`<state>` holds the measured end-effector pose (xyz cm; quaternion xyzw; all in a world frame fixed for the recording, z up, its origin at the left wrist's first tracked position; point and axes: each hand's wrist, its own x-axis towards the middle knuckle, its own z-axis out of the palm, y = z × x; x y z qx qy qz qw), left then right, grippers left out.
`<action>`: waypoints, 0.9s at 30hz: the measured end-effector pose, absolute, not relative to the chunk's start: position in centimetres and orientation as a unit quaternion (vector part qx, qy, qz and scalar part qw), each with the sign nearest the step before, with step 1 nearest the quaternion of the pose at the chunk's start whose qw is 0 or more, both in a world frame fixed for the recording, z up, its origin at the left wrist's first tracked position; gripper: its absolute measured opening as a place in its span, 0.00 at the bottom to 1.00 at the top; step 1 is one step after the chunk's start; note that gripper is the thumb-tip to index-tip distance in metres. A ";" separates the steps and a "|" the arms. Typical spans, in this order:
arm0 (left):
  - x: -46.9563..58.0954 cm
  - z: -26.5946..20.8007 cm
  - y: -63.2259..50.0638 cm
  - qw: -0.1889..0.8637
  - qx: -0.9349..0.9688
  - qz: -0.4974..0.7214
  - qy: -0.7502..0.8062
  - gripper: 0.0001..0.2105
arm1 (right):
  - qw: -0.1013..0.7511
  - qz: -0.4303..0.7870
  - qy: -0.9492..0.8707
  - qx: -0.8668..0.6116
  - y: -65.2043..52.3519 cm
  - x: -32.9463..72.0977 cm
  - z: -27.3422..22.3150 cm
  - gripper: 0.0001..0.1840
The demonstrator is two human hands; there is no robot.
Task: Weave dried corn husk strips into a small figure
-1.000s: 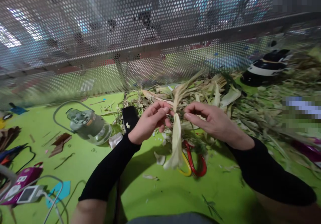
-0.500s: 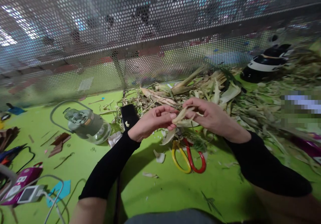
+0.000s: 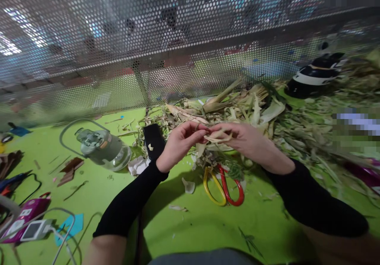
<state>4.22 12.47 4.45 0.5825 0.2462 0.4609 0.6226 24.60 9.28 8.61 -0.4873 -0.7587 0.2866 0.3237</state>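
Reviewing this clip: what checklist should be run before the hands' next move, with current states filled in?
1. Right hand gripping the pale, narrow dried-leaf strip: ok.
2. Left hand gripping that strip too: cannot tell; its fingers hide the contact.
3. Metal scissors with yellow and red looped handles, handles in view: ok.
4. Flat black rectangular device free of debris: not ok; a small pale scrap lies on it.
5. Clear bottle with grey-green top apart from both hands: ok.

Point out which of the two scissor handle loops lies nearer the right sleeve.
The red loop; the other, the yellow loop, lies left of it, farther from the right sleeve.
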 end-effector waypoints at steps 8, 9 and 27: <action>4.0 4.2 12.6 0.585 0.618 0.464 0.244 0.15 | 0.340 0.339 -0.731 -0.485 9.2 25.1 8.0 0.22; 4.0 4.2 12.7 0.591 0.620 0.457 0.239 0.16 | 0.347 0.333 -0.731 -0.484 9.2 25.2 8.0 0.21; 1.4 0.1 6.9 0.484 0.707 0.356 0.373 0.11 | 0.211 0.196 -0.848 -0.446 4.8 23.5 4.5 0.12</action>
